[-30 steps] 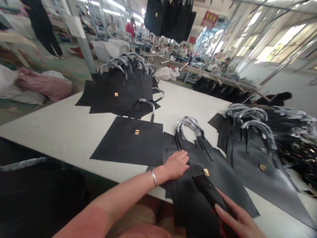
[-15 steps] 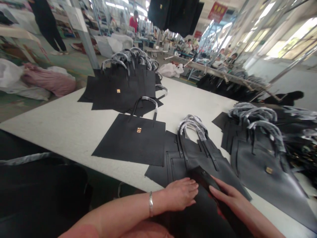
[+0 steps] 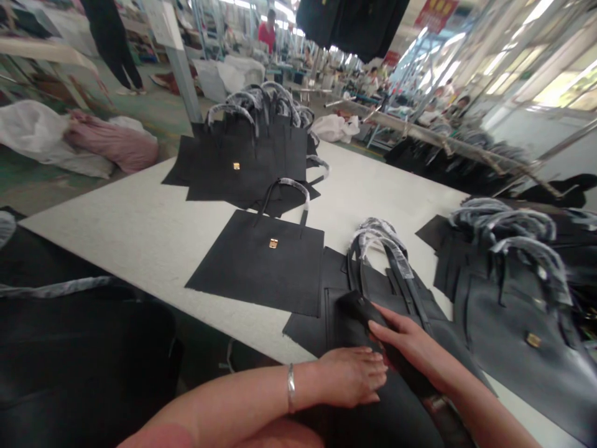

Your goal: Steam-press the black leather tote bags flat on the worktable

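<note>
1. Both hands have drawn closer together; your left hand [image 3: 349, 376] lies flat, fingers together and holding nothing, on the black leather tote panel [image 3: 336, 317].
2. Your right hand [image 3: 410, 345] has its fingers [image 3: 387, 326] closed over a folded black leather strip [image 3: 359, 311], resting on that panel.
3. Just left of it lies a flat bag panel with a gold clasp [image 3: 261, 261].
</note>
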`<state>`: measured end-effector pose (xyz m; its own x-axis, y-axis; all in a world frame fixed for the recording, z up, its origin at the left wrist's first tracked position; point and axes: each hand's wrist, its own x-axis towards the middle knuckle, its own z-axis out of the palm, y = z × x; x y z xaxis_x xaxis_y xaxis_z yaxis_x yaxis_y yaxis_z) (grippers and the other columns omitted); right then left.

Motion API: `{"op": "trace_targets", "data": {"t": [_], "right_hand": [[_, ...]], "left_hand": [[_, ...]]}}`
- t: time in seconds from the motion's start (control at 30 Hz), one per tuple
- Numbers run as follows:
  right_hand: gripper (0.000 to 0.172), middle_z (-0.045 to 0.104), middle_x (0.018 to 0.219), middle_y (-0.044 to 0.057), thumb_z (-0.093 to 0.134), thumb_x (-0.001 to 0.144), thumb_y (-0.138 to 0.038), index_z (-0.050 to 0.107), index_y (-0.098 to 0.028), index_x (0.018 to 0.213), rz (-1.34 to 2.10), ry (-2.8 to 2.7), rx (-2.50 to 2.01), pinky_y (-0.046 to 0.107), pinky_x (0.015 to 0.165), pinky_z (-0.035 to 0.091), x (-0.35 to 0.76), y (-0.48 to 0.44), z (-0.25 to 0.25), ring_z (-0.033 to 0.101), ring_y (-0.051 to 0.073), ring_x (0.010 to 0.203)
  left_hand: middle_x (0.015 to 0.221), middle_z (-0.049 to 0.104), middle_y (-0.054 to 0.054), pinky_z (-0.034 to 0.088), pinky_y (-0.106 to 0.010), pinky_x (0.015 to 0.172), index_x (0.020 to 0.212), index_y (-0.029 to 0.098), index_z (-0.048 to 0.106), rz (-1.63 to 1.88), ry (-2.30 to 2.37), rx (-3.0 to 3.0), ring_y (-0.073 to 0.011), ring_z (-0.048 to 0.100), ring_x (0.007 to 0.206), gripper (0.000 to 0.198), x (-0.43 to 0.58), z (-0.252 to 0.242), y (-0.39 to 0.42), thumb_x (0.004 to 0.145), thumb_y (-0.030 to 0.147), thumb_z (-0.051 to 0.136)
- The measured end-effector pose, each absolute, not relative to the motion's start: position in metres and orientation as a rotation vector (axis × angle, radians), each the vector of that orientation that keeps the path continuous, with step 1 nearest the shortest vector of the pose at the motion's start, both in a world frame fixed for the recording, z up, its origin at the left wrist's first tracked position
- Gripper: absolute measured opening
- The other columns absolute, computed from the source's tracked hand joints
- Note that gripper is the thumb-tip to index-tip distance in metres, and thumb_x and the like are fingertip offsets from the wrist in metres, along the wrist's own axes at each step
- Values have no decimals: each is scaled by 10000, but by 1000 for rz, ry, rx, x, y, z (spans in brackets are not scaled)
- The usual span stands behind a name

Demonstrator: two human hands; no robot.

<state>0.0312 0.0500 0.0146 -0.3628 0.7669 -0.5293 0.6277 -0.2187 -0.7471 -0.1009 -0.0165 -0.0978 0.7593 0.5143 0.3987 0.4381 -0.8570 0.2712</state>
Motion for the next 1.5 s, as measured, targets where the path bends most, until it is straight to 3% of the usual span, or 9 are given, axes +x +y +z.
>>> {"op": "trace_targets", "data": {"t": [0.17,0.27,0.43,0.6,0.87,1.13,1.27,1.4,1.5], "right_hand": [[652,707,734,17,590,783,-533,527,-190,1334,1768,-1915,-1699,285,503,472,29,43,12,605,190,540],[609,717,806,26,615,768,-510,572,-198,1288,1581,-1953,-1664,286,551,489,18,51,9,637,206,630],[729,587,499,-49,573,818,-521,369,-182,1430,1527,-1797,-1703,253,441,409,23,50,25,553,171,452],[797,578,506,-52,606,782,-539,342,-178,1442,1668,-1632,-1805,239,424,401,55,17,22,542,157,445],[824,592,510,-44,581,795,-529,292,-142,1463,1747,-1670,-1783,241,431,441,53,-4,2,560,156,441],[712,593,497,-48,551,826,-500,360,-201,1443,1648,-1815,-1815,237,431,449,49,-2,3,587,171,455],[699,599,510,-45,545,834,-485,363,-193,1442,1613,-1843,-1839,237,436,443,46,-4,6,588,169,458],[701,592,513,-47,555,828,-474,369,-186,1439,1623,-1832,-1839,238,429,432,44,-3,7,587,167,452],[691,594,517,-46,549,837,-465,367,-178,1438,1636,-1833,-1828,240,433,432,44,-2,7,579,162,448]], "left_hand": [[952,654,-86,410,-304,944,955,96,621,672,749,2744,-199,602,954,276,-95,-100,-15,869,350,559],[1022,644,-106,380,-328,993,1016,72,603,685,771,2747,-217,580,1020,304,-93,-101,-18,894,339,522],[1161,610,-63,378,-265,1004,1064,141,587,753,798,2559,-169,547,1095,199,-119,-98,-10,912,237,500],[1002,622,-56,439,-286,884,1018,168,616,837,1311,2179,-175,561,972,156,-177,-89,33,909,191,507],[876,609,11,412,-169,744,833,212,694,517,814,2365,-102,575,831,36,-201,-86,95,810,235,679],[791,568,10,383,-193,640,729,200,680,433,808,2345,-117,541,747,82,-193,-89,107,794,248,685],[824,554,-2,406,-187,686,797,164,665,519,925,2252,-100,544,735,123,-201,-89,108,864,241,596],[947,551,-42,421,-184,616,919,111,640,616,1047,2144,-61,542,634,283,-212,-86,106,963,248,396],[925,582,-14,421,-174,667,927,161,667,619,951,2153,-83,576,734,177,-213,-84,100,894,300,561]]}}
